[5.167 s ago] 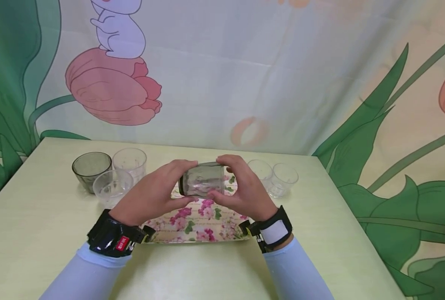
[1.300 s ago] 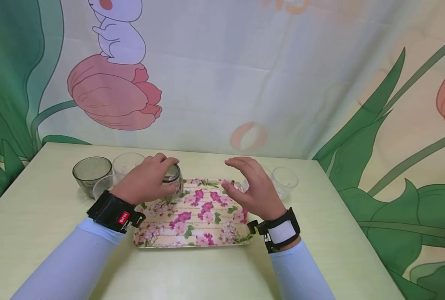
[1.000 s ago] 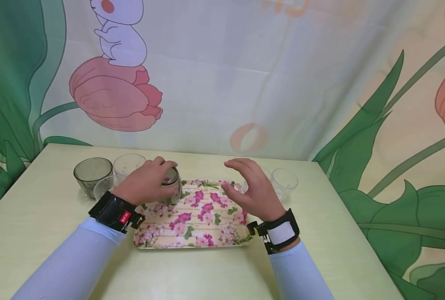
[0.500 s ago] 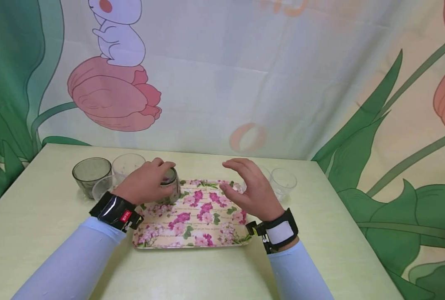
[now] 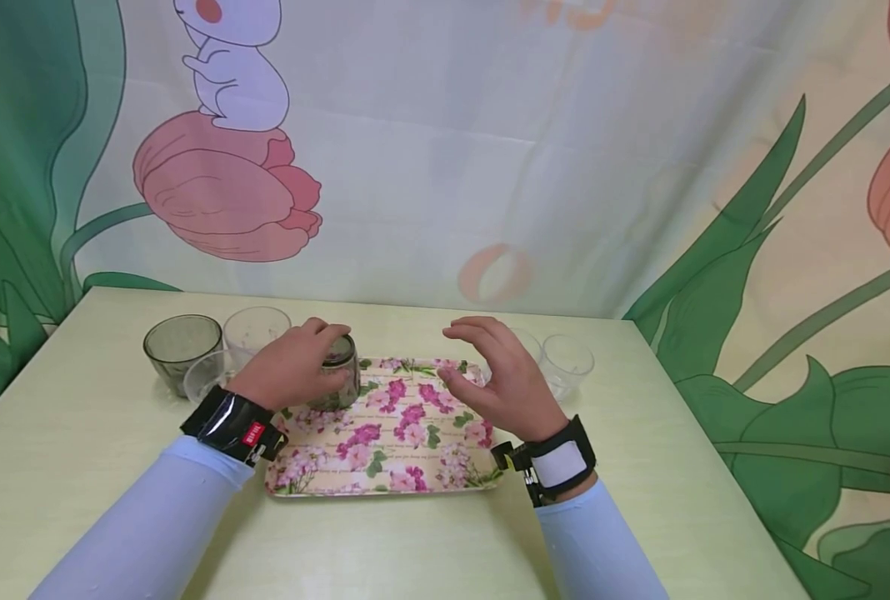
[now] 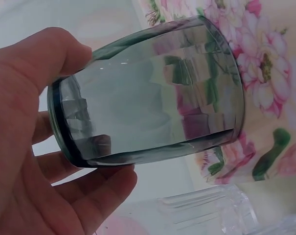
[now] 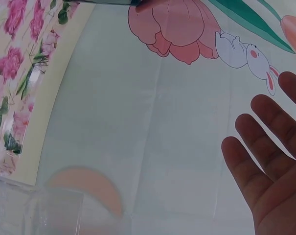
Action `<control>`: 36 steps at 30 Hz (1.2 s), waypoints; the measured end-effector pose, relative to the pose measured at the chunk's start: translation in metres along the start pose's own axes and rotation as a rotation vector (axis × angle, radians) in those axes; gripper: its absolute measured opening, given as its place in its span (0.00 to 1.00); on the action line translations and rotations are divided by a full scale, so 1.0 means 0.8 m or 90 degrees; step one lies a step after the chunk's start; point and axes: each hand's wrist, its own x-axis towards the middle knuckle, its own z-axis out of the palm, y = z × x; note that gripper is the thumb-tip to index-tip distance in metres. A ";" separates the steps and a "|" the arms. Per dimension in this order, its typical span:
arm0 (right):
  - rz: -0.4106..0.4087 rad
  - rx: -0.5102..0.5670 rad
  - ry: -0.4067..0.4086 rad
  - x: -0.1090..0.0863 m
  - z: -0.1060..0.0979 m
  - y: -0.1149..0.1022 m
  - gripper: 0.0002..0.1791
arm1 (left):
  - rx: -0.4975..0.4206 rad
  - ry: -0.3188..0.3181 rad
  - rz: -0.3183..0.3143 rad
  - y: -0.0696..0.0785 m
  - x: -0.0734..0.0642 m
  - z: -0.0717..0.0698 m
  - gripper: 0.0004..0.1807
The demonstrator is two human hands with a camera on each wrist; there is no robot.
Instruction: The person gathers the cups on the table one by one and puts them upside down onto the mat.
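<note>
A smoky grey-green glass tumbler stands upright at the far left corner of a floral tray. My left hand grips it near its top end. In the left wrist view the thumb lies on one side of the tumbler, the fingers on the other, and its far end meets the tray. Off the tray's right side, my right hand hovers with fingers spread and slightly bent. Nothing is in it; the right wrist view shows the same bare fingers.
Left of the tray are a smoky glass bowl and two clear glasses, one behind and one partly behind my left hand. Two more clear glasses stand at the right, one largely behind my right hand. A printed curtain hangs behind the table.
About five seconds ago both hands held the tumbler sideways above the tray. Now it stands upright at the left in my left hand, and my right hand has let go. The last second shows almost no movement.
</note>
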 end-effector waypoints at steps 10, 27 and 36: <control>0.003 -0.002 -0.001 0.000 0.000 0.001 0.25 | 0.010 0.024 -0.001 -0.003 0.000 0.004 0.38; 0.025 -0.004 0.004 -0.001 -0.004 0.002 0.31 | -0.011 0.140 0.078 0.025 -0.011 -0.017 0.35; 0.048 -0.004 0.002 -0.001 -0.007 0.000 0.34 | -0.045 0.181 0.124 0.047 -0.018 -0.026 0.35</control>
